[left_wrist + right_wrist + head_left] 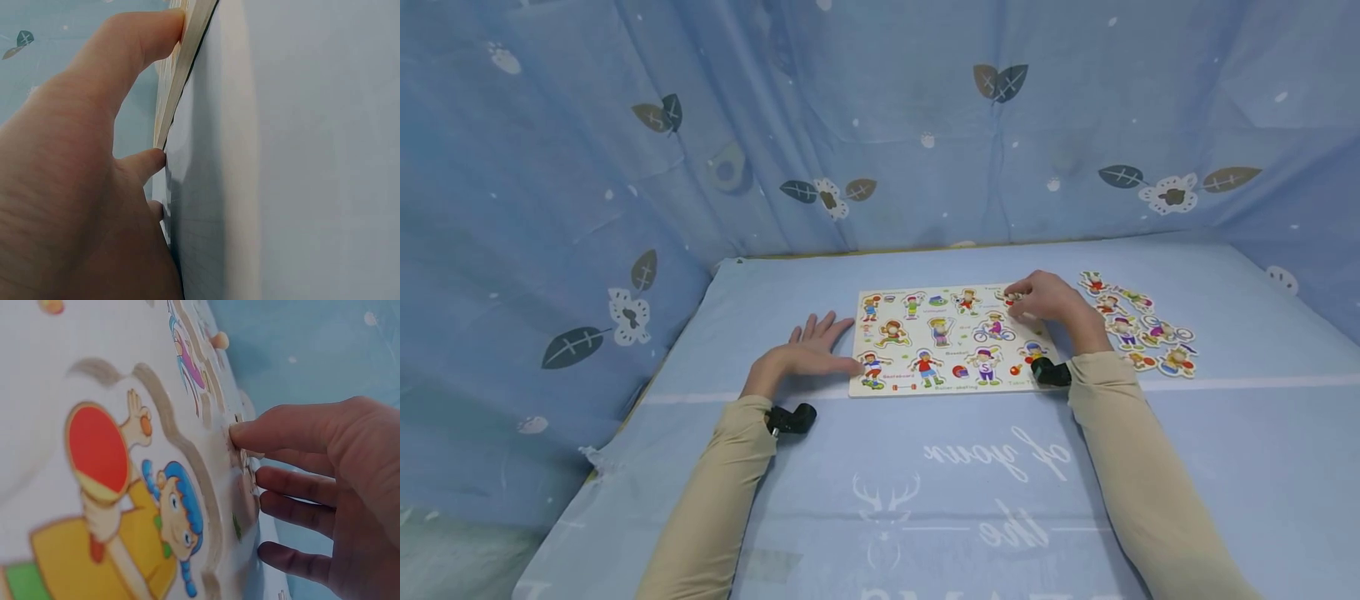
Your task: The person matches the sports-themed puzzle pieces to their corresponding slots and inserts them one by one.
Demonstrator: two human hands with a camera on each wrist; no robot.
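Note:
A wooden picture puzzle board (919, 333) with printed sports figures lies flat on the cloth. My left hand (808, 354) is at its left side with fingers spread, the thumb touching the board's edge (187, 69). At the board's far right corner, my right hand (1052, 300) has its thumb and fingertips around a small puzzle piece (247, 461) at a recess; the fingers partly hide the piece. Close to that hand in the right wrist view is the figure with a red table tennis bat (97, 450), outlined by a recess edge.
To the right of the board lies a loose heap of cut-out figure pieces (1126, 329), some overlapping. Blue printed cloth (865, 467) covers the table, and a blue patterned curtain (917, 108) hangs behind its far edge. Both wrists wear small black cameras (793, 418).

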